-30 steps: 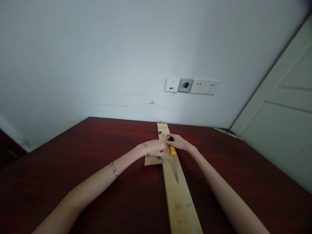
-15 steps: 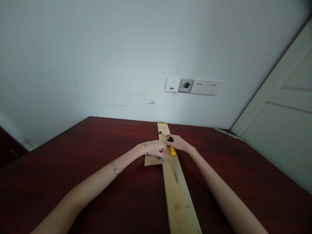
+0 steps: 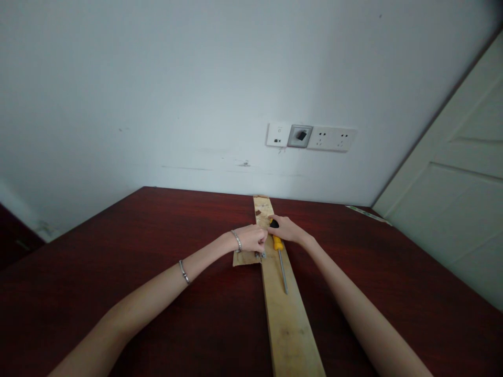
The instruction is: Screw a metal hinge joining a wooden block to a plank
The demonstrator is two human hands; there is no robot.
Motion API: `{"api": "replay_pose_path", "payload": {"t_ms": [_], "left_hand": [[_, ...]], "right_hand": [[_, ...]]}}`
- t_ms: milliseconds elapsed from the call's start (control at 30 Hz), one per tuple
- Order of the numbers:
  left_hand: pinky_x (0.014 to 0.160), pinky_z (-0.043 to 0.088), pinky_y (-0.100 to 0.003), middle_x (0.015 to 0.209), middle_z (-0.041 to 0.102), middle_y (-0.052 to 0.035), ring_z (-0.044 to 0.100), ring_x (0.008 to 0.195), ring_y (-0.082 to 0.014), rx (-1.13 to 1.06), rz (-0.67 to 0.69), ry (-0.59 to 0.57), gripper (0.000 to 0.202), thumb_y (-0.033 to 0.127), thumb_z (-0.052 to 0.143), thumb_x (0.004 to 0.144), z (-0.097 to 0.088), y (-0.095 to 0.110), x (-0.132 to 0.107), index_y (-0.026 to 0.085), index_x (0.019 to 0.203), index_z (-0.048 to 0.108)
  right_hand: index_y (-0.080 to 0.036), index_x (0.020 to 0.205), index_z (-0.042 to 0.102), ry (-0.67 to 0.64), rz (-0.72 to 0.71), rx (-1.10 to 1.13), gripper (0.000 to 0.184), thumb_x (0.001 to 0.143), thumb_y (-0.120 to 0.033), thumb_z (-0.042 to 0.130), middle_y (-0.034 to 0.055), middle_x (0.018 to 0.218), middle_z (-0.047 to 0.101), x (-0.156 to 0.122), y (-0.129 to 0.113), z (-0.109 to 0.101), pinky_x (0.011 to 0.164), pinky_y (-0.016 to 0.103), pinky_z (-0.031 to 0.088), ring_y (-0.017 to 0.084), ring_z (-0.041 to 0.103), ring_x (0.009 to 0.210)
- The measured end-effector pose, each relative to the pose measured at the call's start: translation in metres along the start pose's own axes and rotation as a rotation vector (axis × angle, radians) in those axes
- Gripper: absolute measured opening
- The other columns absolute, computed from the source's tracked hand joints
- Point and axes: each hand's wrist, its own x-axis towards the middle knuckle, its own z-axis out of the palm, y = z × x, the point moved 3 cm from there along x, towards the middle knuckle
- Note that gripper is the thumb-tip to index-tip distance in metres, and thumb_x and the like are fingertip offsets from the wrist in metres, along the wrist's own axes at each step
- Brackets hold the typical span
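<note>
A long pale wooden plank (image 3: 288,324) lies on the dark red table (image 3: 157,251), running away from me. A screwdriver (image 3: 280,254) with a yellow and black handle rests on it, shaft pointing toward me. My right hand (image 3: 286,229) is curled over the handle's far end. My left hand (image 3: 253,239) is closed in a pinch at the plank's left edge, above a small metal piece (image 3: 261,255) and a short wood block (image 3: 243,258). What the left fingers hold is too small to make out.
A white wall with a row of sockets (image 3: 310,137) stands behind the table. A white door (image 3: 451,193) is at the right. A thin strip (image 3: 367,213) lies at the table's far right edge.
Almost nothing has moved. Both hands stay at the same spot on the plank; the view has shifted very slightly.
</note>
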Motion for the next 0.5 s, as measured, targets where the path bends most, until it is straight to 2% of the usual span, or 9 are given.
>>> {"api": "replay_pose_path", "payload": {"t_ms": [267,400,500], "left_hand": [[0.049,0.033,-0.021,0.059,0.061,-0.0003,0.052,0.055,-0.0119,-0.074,-0.083,-0.037,0.006,0.016,0.062,0.067,-0.004,0.002,-0.001,0.015,0.061,0.060],[0.049,0.033,-0.024,0.062,0.063,-0.0045,0.054,0.057,-0.0149,0.028,-0.139,-0.052,0.009,0.015,0.060,0.069,-0.005,0.010,-0.001,0.014,0.060,0.062],[0.048,0.032,-0.026,0.068,0.065,-0.0079,0.055,0.057,-0.0161,0.113,-0.132,-0.037,0.011,0.016,0.059,0.071,-0.006,0.016,-0.001,0.013,0.061,0.062]], "right_hand": [[-0.010,0.130,0.052,-0.002,-0.001,-0.010,0.056,0.079,-0.033,0.057,0.0172,0.117,0.066,-0.002,-0.002,-0.001,0.089,0.033,0.045,0.029,0.062,0.108],[-0.009,0.130,0.052,-0.008,0.002,-0.017,0.058,0.079,-0.034,0.056,0.0179,0.118,0.064,-0.002,-0.003,-0.001,0.089,0.032,0.045,0.029,0.061,0.109],[-0.010,0.130,0.052,-0.011,0.006,-0.024,0.058,0.078,-0.036,0.057,0.0175,0.118,0.065,-0.001,-0.002,-0.001,0.089,0.033,0.045,0.030,0.061,0.110]]}}
